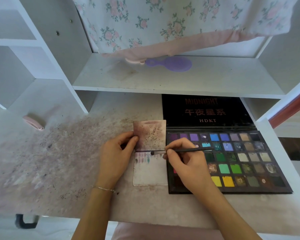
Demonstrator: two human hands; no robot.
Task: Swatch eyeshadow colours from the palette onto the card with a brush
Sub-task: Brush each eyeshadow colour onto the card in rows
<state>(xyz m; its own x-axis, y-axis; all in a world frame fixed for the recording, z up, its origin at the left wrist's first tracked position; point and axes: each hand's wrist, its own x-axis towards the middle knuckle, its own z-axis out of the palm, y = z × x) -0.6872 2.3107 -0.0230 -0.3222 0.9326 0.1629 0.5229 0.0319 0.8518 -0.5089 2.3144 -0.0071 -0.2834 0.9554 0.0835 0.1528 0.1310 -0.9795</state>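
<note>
An open eyeshadow palette point(232, 163) with many coloured pans lies on the desk at the right, its black lid point(206, 110) propped up behind. To its left lies a folded white card point(151, 172), smudged purple on the upper flap, with a row of short colour swatches along the top of the lower half. My left hand point(116, 156) pinches the card's left edge at the fold. My right hand point(185, 161) grips a thin dark brush point(189, 150) lying nearly level, its bristle tip touching the card just below the fold, right of the swatches.
The desk surface point(59, 153) is stained with powder specks. A pink object point(34, 122) lies at the far left. On the shelf point(163, 78) above rest a purple hand mirror point(171, 64) and a pink item under a floral cloth point(163, 23).
</note>
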